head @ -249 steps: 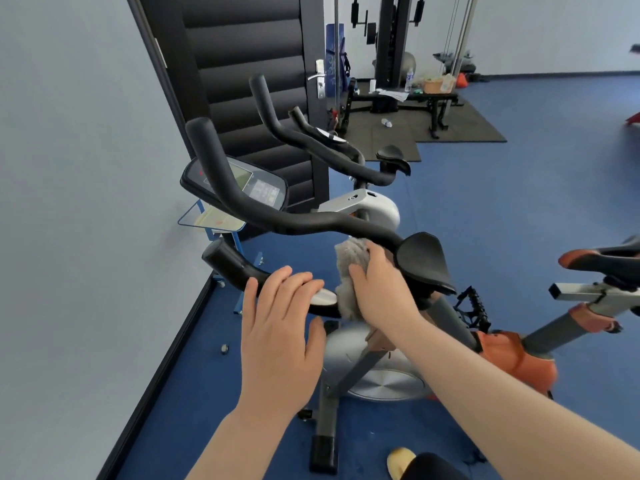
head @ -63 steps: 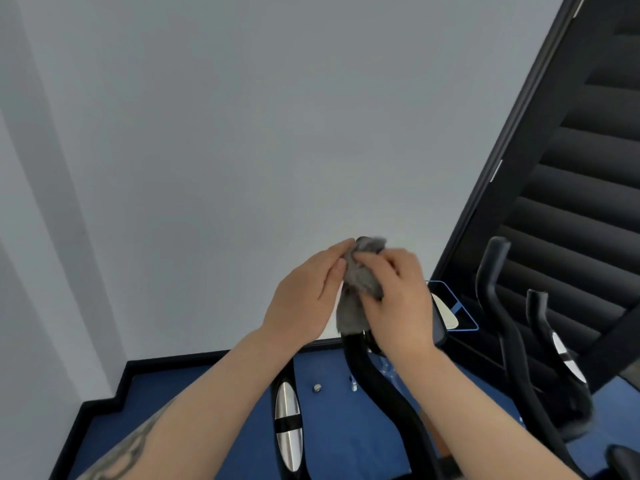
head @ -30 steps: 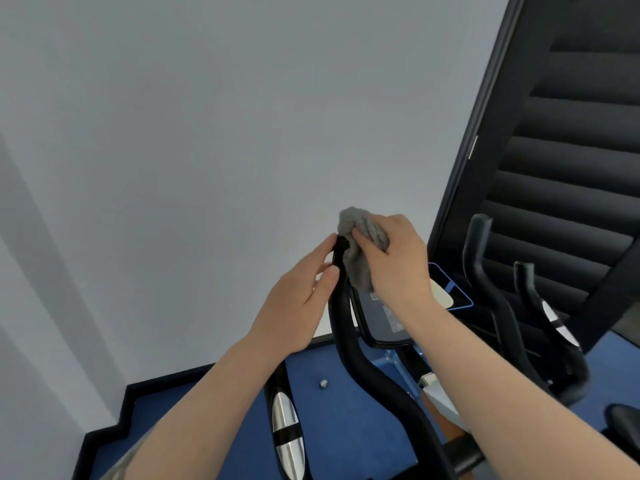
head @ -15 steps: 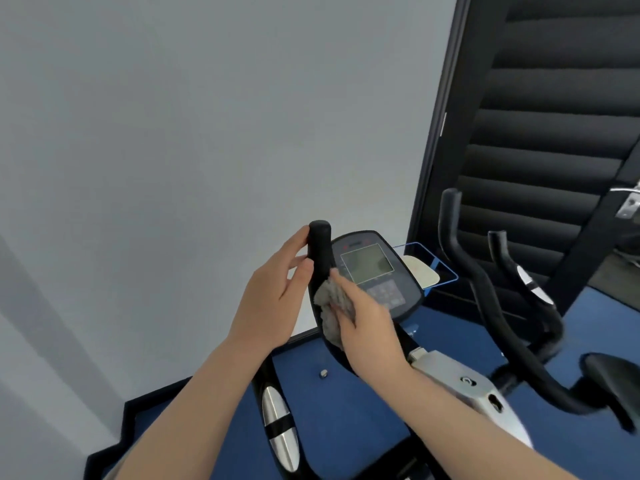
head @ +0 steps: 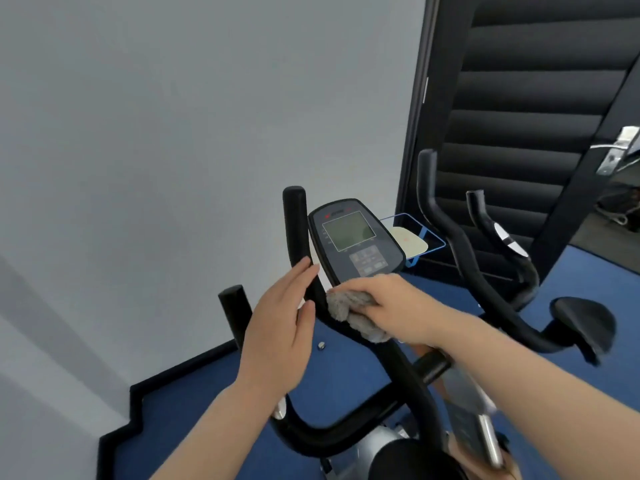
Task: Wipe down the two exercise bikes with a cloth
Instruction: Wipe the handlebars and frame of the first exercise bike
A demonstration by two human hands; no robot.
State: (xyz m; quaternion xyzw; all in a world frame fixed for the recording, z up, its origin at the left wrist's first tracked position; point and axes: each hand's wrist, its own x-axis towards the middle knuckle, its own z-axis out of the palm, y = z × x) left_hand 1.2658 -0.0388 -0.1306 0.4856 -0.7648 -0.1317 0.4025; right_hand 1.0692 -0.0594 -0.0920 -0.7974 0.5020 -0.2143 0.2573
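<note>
The grey fluffy cloth [head: 356, 311] sits bunched at the middle of the scene, pressed against the black padded handlebar [head: 298, 233] of the nearer exercise bike, just below its dark oval console with a greenish screen [head: 355, 239]. The right hand [head: 398, 306] grasps the cloth, fingers curled over it against the bar. The left hand [head: 280, 327] is released, its fingers straight and lying flat along the same bar at about 9 o'clock from the cloth, fingertips touching the foam. A second black upright grip [head: 233, 313] of this bike stands just left of that hand.

Underfoot lies a blue carpeted floor [head: 349, 372] edged by a black skirting strip [head: 166, 382] that steps along the foot of the plain pale grey wall [head: 173, 133], which fills everything from 9 to 12 o'clock. At 1 o'clock a black door with padded horizontal ribs [head: 519, 98] stands beside the wall, a silver lever handle [head: 614, 150] at its far right edge. A small round metal bit [head: 322, 345] lies on the carpet near the left thumb.

At 2 o'clock the second bike shows black curved handlebars [head: 450, 230] and a black rounded elbow pad [head: 585, 323]. Between console and door sits a clear blue-rimmed tray [head: 434, 242] holding a pale cream flat object [head: 408, 240]; what it is I cannot tell.
</note>
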